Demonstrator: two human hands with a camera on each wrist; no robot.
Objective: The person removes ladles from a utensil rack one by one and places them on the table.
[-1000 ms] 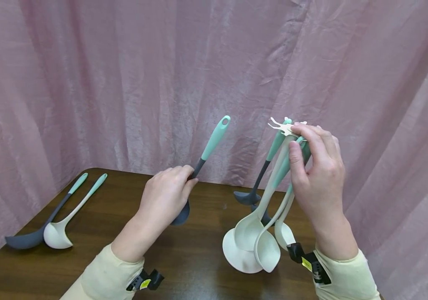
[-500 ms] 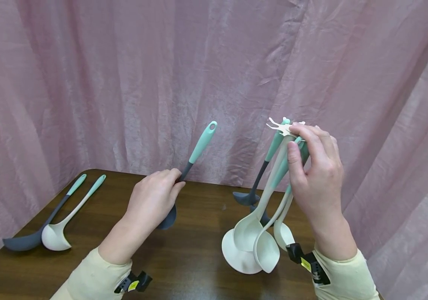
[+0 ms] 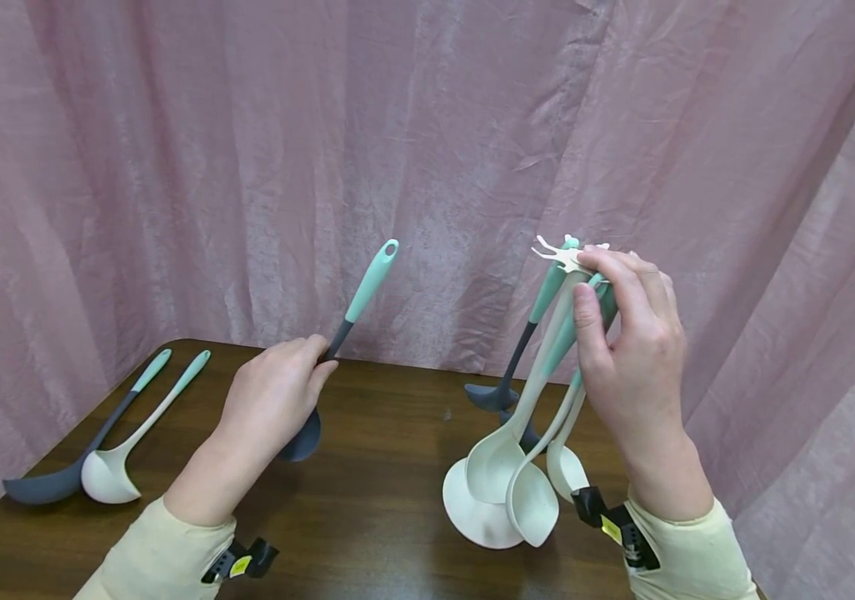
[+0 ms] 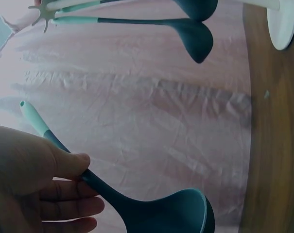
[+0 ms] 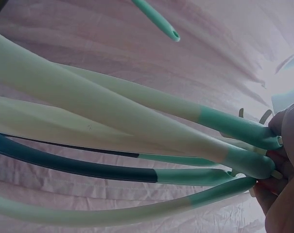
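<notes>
My left hand [image 3: 272,385] grips a dark grey ladle [image 3: 371,283] by its shank, mint handle slanting up and right. In the left wrist view thumb and fingers pinch the shank, and the ladle's bowl [image 4: 171,213] hangs off the table. At the right stands a white utensil stand [image 3: 477,527] with a round base and a hooked top. My right hand [image 3: 636,333] holds that top, thumb in front and fingers over it. From its hooks hang white ladles [image 3: 532,504] and dark grey ladles [image 3: 493,395], all with mint handles; the hand covers some handle ends.
A second dark grey ladle [image 3: 50,487] and a white ladle [image 3: 109,475] lie side by side at the left of the brown wooden table [image 3: 382,517]. A pink curtain [image 3: 307,167] hangs close behind the table's back edge.
My left hand has carried the dark grey ladle leftward, away from the stand and towards the two lying ladles. The right hand stays in place on the stand's top.
</notes>
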